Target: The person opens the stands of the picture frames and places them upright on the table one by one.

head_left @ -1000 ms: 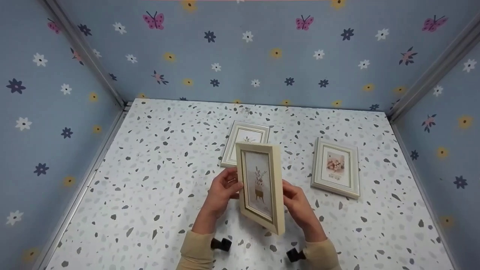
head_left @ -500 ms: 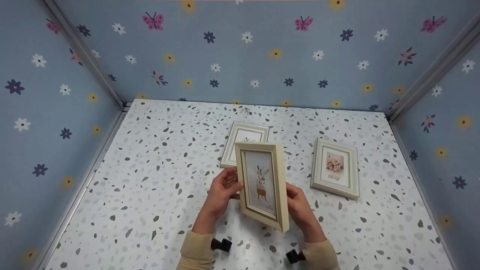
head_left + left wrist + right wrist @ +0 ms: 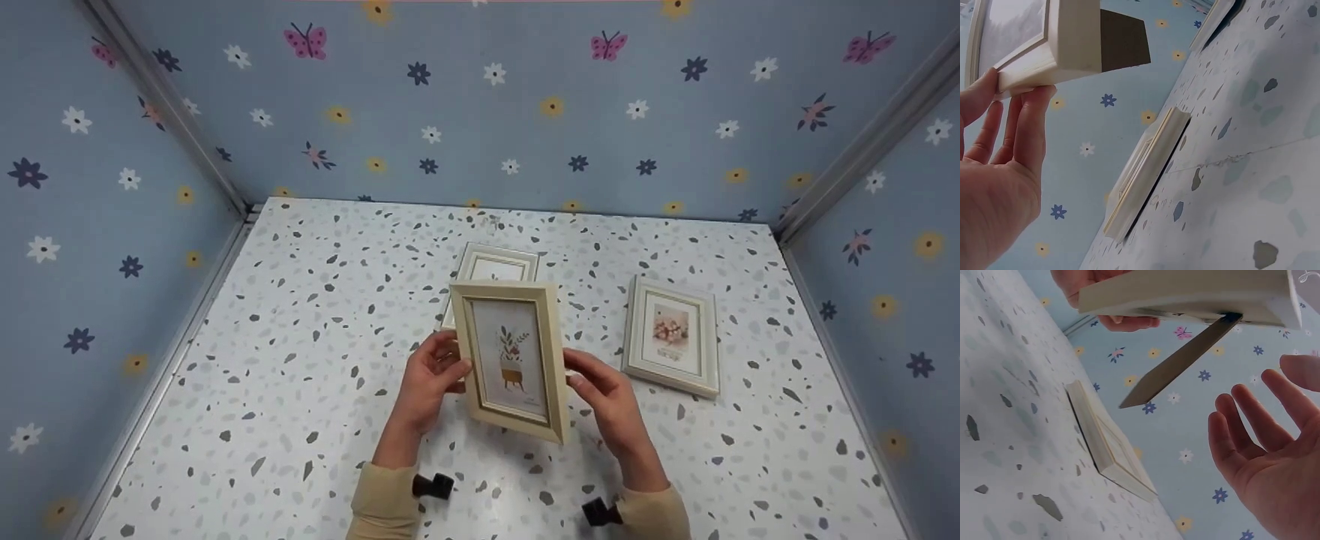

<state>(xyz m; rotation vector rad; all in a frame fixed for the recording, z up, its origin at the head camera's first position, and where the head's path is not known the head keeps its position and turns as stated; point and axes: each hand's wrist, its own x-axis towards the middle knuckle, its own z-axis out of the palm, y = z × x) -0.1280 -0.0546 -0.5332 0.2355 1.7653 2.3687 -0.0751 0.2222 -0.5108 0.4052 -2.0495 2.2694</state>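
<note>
- The left hand [image 3: 427, 382] pinches the left side of the cream frame [image 3: 510, 360], thumb on the front and fingers behind.
- The right hand [image 3: 1269, 450] has loose, spread fingers and grips nothing. It is just beside the right side; I cannot tell if a fingertip touches.
- The cream frame is up in the air over the table [image 3: 300, 337], tipped, with its front showing. Its picture [image 3: 513, 367] has a plant in a pot with legs.
- A brown flap [image 3: 1179, 363] sticks out from its back.
- The back frame [image 3: 499, 259] lies on the table, partly hidden by the cream one.
- The pink frame [image 3: 671, 334] lies face up to the right.
</note>
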